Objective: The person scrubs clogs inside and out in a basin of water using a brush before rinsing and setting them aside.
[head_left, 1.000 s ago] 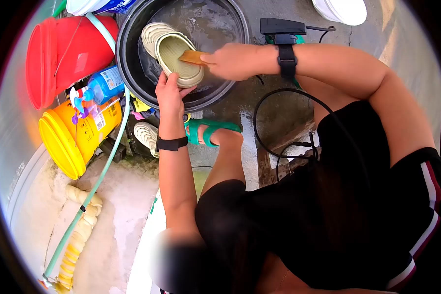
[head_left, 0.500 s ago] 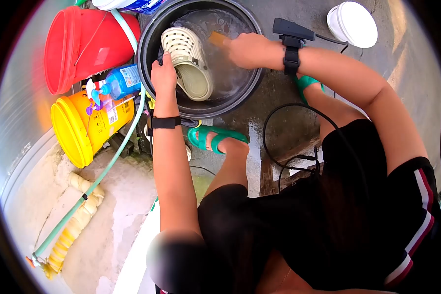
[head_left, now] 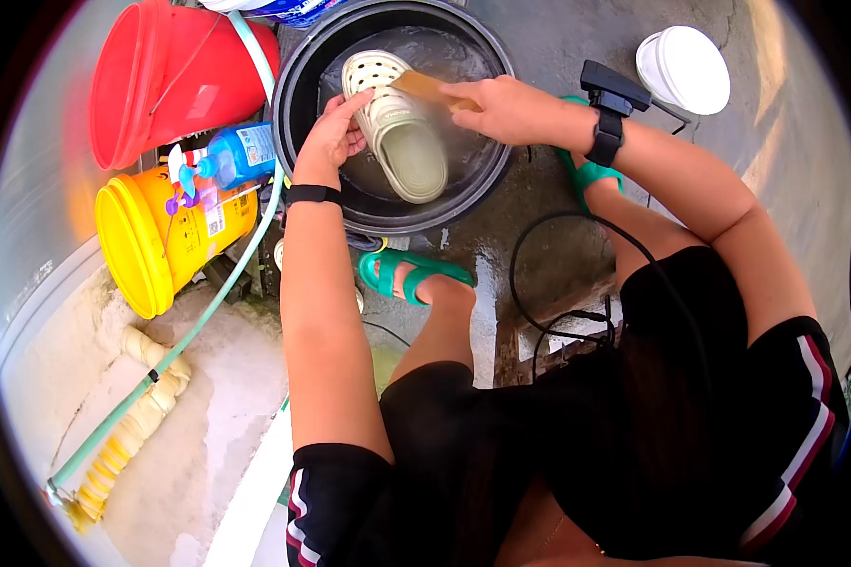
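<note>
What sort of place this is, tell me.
Probably a washing spot, perhaps in an outdoor yard: there is a big black basin, a pale green hose and wet-looking ground.

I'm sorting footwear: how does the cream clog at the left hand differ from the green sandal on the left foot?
The cream clog has a rounded, holed toe; the green sandal has straps. The clog is unworn, held by the left hand; the sandal is on a foot. Both are footwear.

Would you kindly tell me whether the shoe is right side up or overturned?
The shoe is right side up: its holed top and foot opening are visible.
</note>
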Motion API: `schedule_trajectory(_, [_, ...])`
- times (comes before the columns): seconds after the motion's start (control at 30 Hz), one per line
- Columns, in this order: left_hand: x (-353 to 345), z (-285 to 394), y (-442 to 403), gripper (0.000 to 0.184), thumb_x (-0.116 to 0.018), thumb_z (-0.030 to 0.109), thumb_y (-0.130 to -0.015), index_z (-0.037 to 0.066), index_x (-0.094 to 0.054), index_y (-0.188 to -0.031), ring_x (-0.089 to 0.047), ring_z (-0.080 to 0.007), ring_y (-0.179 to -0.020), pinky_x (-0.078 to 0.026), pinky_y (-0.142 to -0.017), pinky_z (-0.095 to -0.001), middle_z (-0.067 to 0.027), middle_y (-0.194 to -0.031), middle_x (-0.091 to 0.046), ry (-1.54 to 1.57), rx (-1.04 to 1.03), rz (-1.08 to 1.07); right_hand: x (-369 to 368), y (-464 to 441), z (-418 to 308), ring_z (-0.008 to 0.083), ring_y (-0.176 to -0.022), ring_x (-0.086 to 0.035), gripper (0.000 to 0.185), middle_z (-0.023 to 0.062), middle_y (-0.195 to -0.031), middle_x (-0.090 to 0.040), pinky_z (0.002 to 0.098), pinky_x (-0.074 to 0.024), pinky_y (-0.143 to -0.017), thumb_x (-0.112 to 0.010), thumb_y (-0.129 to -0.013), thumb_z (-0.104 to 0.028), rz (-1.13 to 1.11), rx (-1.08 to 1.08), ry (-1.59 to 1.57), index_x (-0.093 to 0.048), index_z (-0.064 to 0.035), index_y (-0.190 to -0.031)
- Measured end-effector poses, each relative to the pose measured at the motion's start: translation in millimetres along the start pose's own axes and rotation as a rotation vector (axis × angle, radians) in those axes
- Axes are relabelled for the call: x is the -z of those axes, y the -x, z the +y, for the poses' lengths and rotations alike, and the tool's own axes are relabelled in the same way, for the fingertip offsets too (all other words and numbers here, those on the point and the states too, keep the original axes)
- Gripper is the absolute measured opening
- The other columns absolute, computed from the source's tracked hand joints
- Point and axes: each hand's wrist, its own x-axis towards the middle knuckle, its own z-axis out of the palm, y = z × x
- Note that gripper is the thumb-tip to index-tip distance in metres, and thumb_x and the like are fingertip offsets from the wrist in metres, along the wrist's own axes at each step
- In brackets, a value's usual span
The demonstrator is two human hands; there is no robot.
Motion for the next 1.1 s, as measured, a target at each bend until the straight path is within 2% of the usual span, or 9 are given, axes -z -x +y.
schedule_trajectory(0.23, [-16, -6, 6, 0.068, -0.084, 0.034, -0.075, -0.002, -0.057, -0.126, -0.065, -0.0215, -0.089, -0.048, -0.075, -0.0328, -0.0122, -0.11, -0.068, -0.158, -0.233, 0.372, -2, 3, -42, 0.0238, -0.062, -0.065, 0.054, 0.019, -0.077, -0.067, 0.035, -0.0511, -0.061, -0.054, -0.1, -0.031, 0.113, -0.015, -0.294, -0.045, -0.014, -0.15])
schedule_trajectory(0.37, [-32, -14, 40, 0.066, -0.079, 0.031, -0.079, -0.001, -0.051, -0.13, -0.069, -0.0338, -0.105, -0.054, -0.088, -0.0397, -0.0252, -0.113, -0.068, -0.353, -0.556, 0.568, -39, 4, -62, 0.0434, -0.068, -0.065, 0.056, 0.0272, -0.08, -0.065, 0.0465, -0.0526, -0.066, -0.049, -0.101, -0.028, 0.116, 0.126, -0.276, -0.037, -0.0149, -0.154])
schedule_trajectory(0.47, [-43, -12, 60, 0.054, -0.076, 0.029, -0.082, 0.004, -0.055, -0.125, -0.069, -0.04, -0.102, -0.053, -0.09, -0.0447, -0.0237, -0.109, -0.071, -0.4, -0.488, 0.734, -47, -28, -70, 0.0467, -0.074, -0.067, 0.054, 0.0278, -0.083, -0.067, 0.0511, -0.0545, -0.069, -0.05, -0.097, -0.024, 0.08, 0.128, -0.149, -0.044, -0.0036, -0.147])
schedule_trajectory(0.57, [-46, -14, 61, 0.052, -0.074, 0.029, -0.083, 0.003, -0.054, -0.124, -0.07, -0.0415, -0.099, -0.053, -0.089, -0.0466, -0.0238, -0.106, -0.071, -0.486, -0.492, 0.778, -53, -67, -55, 0.0472, -0.071, -0.066, 0.055, 0.0274, -0.081, -0.067, 0.0525, -0.0548, -0.068, -0.05, -0.096, -0.023, 0.232, 0.156, -0.148, -0.043, 0.0014, -0.145])
schedule_trajectory(0.6, [-43, -17, 54, 0.051, -0.074, 0.029, -0.084, 0.003, -0.054, -0.124, -0.07, -0.0414, -0.099, -0.054, -0.088, -0.0466, -0.0238, -0.106, -0.071, -0.503, -0.487, 0.782, -63, -68, -54, 0.0458, -0.075, -0.067, 0.056, 0.0293, -0.081, -0.066, 0.0513, -0.0547, -0.069, -0.048, -0.099, -0.027, 0.273, 0.148, -0.153, -0.039, -0.0096, -0.151])
schedule_trajectory(0.73, [-41, -22, 43, 0.048, -0.071, 0.024, -0.086, 0.006, -0.055, -0.127, -0.07, -0.0402, -0.098, -0.055, -0.085, -0.0449, -0.022, -0.107, -0.072, -0.344, -0.613, 0.745, -90, -23, -73, 0.0454, -0.071, -0.067, 0.056, 0.0278, -0.08, -0.067, 0.05, -0.0556, -0.066, -0.051, -0.097, -0.026, 0.381, 0.335, -0.14, -0.042, -0.0104, -0.15])
schedule_trajectory(0.83, [-52, -19, 54, 0.046, -0.069, 0.022, -0.086, 0.007, -0.056, -0.128, -0.071, -0.0388, -0.097, -0.056, -0.084, -0.0433, -0.0213, -0.106, -0.072, -0.417, -0.589, 0.752, -57, -60, -67, 0.0444, -0.072, -0.067, 0.056, 0.0285, -0.083, -0.067, 0.0484, -0.0558, -0.067, -0.053, -0.097, -0.025, 0.19, 0.117, -0.149, -0.042, -0.0115, -0.15])
schedule_trajectory(1.0, [-35, -31, 48, 0.052, -0.075, 0.03, -0.083, 0.003, -0.055, -0.123, -0.07, -0.0444, -0.088, -0.056, -0.08, -0.048, -0.0226, -0.095, -0.073, -0.425, -0.671, 0.813, -66, -27, -83, 0.0432, -0.067, -0.066, 0.057, 0.0238, -0.076, -0.066, 0.0498, -0.0557, -0.065, -0.051, -0.097, -0.029, 0.139, 0.261, 0.007, -0.041, -0.0144, -0.151])
schedule_trajectory(1.1, [-46, -24, 57, 0.054, -0.076, 0.041, -0.084, 0.003, -0.057, -0.118, -0.071, -0.0424, -0.09, -0.055, -0.081, -0.0482, -0.0243, -0.096, -0.072, -0.639, -0.484, 0.882, -41, -46, -70, 0.045, -0.071, -0.068, 0.053, 0.0251, -0.078, -0.069, 0.0541, -0.0566, -0.069, -0.05, -0.096, -0.026, 0.057, 0.117, 0.108, -0.046, -0.0116, -0.146])
